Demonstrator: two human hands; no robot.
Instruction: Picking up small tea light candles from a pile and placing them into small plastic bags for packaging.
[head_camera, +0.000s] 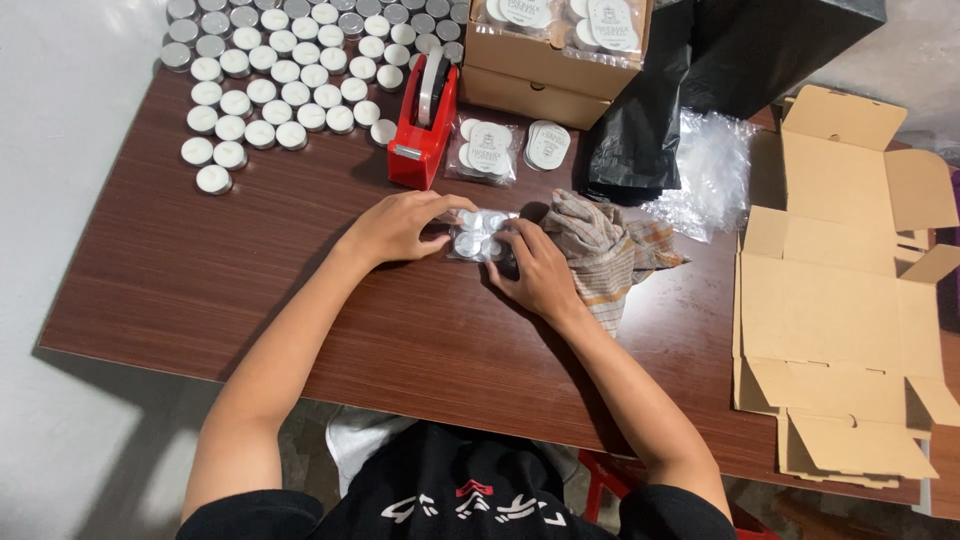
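We pinch the clear candle packet (478, 235) flat on the surface (200, 270) — left hand (400, 226), right hand (535, 270), fingers gripping its edges — light, slippery, crinkly.

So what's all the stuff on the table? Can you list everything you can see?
clear packet of tealights: one, see-through with white candles, middle of the table, between both hands
loose tealights: many, white in silver cups, far left corner
tape dispenser: one, red, beside the loose candles
sealed packets: two, clear with white labels, behind the hands
open carton: one, brown, far middle, holding packed packets
black bag: one, far right of the carton
clear plastic wrap: one bunch, beside the black bag
cloth: one, striped brown-grey, by the right hand
flat boxes: brown, unfolded, right side
table: one, dark wood
left hand: on the packet
right hand: on the packet
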